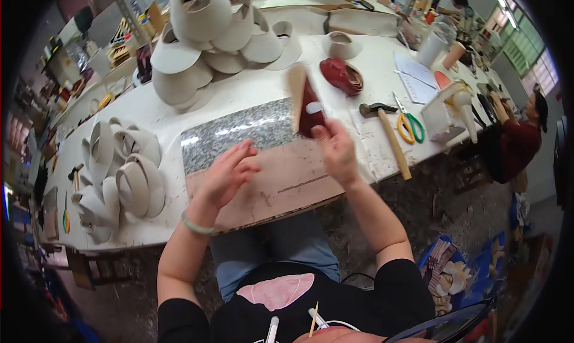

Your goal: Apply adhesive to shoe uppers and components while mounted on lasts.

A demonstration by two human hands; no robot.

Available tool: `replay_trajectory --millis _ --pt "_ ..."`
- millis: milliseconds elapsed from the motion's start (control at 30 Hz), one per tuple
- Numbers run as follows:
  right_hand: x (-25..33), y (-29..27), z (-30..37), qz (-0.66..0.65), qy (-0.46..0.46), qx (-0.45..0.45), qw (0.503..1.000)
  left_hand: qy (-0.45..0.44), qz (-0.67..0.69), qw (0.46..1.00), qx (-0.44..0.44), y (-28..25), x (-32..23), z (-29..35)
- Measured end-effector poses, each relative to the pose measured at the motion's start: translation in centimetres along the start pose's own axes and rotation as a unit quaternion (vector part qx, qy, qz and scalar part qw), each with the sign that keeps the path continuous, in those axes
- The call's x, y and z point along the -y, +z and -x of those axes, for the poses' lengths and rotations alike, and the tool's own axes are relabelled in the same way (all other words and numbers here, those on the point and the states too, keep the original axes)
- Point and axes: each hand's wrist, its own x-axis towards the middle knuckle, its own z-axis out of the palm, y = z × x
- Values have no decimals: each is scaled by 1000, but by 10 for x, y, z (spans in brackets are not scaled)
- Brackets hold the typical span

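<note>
The white counter [251, 92] carried a granite slab [239, 133] and a brown board [281, 181] in front of the person. Above them the right hand [335, 151] pinched a dark red shoe upper [308, 107] at its lower end, upright and unsupported; such a small grip could let it tip or slip onto the slab. The left hand [230, 172] hovered with fingers spread, holding nothing. The hammer [385, 130] lay near the right forearm and could be knocked off.

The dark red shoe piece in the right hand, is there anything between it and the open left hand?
Nothing visible. The right hand holds the dark red shoe piece upright over the granite slab. The left hand hovers open beside it over the brown board, with only bare slab and board between them.
</note>
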Motion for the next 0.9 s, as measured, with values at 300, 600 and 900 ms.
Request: replay_trajectory --millis 300,600,900 --pt "-46 -62 -112 411 -331 -66 847 84 -100 989 -65 -62 4 39" --pt "-117 -43 -174 591 -266 8 762 120 -189 967 -119 -108 -7 91" --pt "-70 -24 -160 563 -275 78 775 258 -347 882 -185 -100 -54 91"
